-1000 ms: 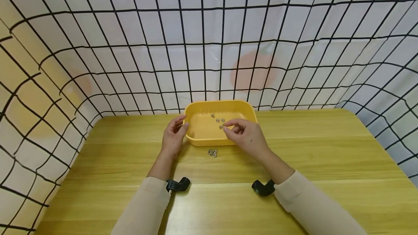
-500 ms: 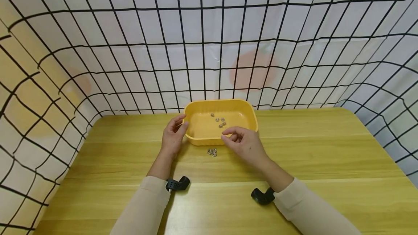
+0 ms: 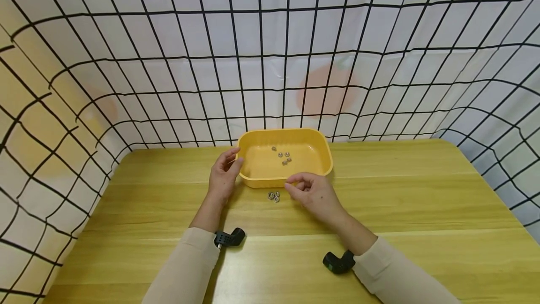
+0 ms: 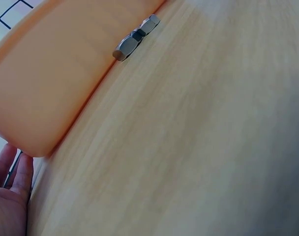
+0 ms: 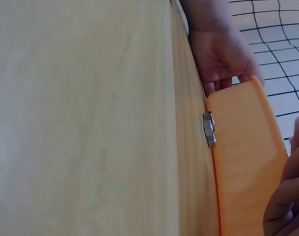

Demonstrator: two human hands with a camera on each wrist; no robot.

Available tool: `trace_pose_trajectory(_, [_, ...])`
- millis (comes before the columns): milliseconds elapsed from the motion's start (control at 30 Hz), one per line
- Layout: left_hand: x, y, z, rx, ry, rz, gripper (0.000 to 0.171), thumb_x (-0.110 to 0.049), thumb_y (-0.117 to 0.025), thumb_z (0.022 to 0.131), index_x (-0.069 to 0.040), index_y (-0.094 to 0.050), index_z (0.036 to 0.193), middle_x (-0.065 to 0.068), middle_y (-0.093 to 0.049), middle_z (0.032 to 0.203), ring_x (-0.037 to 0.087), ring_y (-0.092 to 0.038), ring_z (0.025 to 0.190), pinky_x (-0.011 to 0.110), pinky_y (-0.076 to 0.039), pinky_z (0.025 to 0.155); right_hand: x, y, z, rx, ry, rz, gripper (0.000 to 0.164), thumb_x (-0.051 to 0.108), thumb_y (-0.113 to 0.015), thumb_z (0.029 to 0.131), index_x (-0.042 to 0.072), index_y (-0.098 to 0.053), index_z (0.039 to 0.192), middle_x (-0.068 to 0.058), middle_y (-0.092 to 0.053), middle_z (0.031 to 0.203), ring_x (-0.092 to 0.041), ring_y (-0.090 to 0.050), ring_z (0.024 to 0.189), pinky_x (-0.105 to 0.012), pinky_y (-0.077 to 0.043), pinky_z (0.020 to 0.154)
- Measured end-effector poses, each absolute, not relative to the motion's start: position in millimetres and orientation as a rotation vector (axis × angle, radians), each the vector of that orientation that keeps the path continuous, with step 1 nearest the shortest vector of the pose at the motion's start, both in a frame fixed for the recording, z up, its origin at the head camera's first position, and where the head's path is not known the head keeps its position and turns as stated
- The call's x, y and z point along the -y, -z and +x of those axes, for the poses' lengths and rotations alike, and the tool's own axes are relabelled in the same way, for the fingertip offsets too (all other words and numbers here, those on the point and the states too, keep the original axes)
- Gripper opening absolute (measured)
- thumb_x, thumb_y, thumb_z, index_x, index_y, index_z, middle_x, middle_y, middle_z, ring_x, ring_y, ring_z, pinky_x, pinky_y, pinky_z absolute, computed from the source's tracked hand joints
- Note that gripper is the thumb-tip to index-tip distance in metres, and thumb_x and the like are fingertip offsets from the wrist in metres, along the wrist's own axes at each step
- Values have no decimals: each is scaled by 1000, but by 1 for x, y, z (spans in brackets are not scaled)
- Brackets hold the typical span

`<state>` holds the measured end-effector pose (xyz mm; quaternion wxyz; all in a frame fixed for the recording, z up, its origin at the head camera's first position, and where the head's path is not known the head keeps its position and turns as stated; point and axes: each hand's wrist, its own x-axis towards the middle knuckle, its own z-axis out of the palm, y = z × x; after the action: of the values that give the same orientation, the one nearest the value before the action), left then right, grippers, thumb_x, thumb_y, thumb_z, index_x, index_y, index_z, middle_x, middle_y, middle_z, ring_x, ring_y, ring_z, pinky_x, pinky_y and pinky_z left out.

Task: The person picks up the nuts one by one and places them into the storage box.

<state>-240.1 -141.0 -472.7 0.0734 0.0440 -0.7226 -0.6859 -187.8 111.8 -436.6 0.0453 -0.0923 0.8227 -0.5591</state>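
Note:
A yellow plastic tray [image 3: 261, 183] stands at the back of the wooden table. Several small metal nuts [image 3: 287, 154] lie inside it. Three more hex nuts [image 3: 273, 196] sit close together on the table just in front of the tray. My left hand [image 3: 222, 175] rests against the tray's left end with fairly straight fingers, as the left wrist view shows too. Over the tray's front edge, right of the three nuts, is my right hand [image 3: 315, 196]. Its thumb and index finger are near each other, and I see nothing between them. Its other fingers are loosely bent.
A black wire grid [image 3: 270, 90] with printed sheeting behind it encloses the table's back and sides. The wooden tabletop [image 3: 270, 266] extends to both sides and toward me. A black wrist camera [image 3: 339, 262] sits at the right cuff, another [image 3: 230, 237] at the left.
My right hand has drawn back from the nuts inside the tray to its front edge, toward me. My left hand and the three nuts on the table stay put.

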Motion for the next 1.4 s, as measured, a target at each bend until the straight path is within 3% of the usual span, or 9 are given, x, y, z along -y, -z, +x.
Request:
trace_pose_trajectory(333, [141, 473, -240, 2152, 2065, 117, 38, -16, -64, 101, -11, -61, 139, 16, -55, 141, 28, -53, 132, 41, -44, 110, -114, 451, -189, -2466, 1574, -286, 12, 17, -76, 92, 9, -76, 102, 1, -63, 70, -9, -48, 50, -20, -36, 47])
trace_pose_trajectory(767, [141, 474, -241, 2149, 2085, 133, 38, -18, -64, 102, -11, -61, 139, 16, -55, 143, 29, -51, 134, 43, -43, 113, -109, 468, -193, -2697, 1271, -482, 15, 23, -77, 89, 16, -79, 103, 9, -63, 71, -7, -55, 61, -22, -46, 60])
trace_pose_trajectory(1033, [141, 472, -240, 2160, 2072, 134, 37, -18, -64, 102, -13, -61, 138, 14, -55, 142, 27, -52, 133, 43, -44, 112, -104, 468, -195, -2762, 1139, -536, 22, 23, -76, 90, 17, -78, 112, 10, -58, 67, -5, -51, 55, -21, -41, 55])
trace_pose_trajectory(1400, [142, 474, -241, 2153, 2079, 125, 36, -20, -64, 102, -14, -62, 137, 12, -56, 140, 25, -53, 131, 41, -44, 111, -98, 466, -198, -2795, 1073, -511, 20, 22, -75, 91, 19, -78, 110, 10, -58, 65, -6, -51, 55, -22, -40, 55])
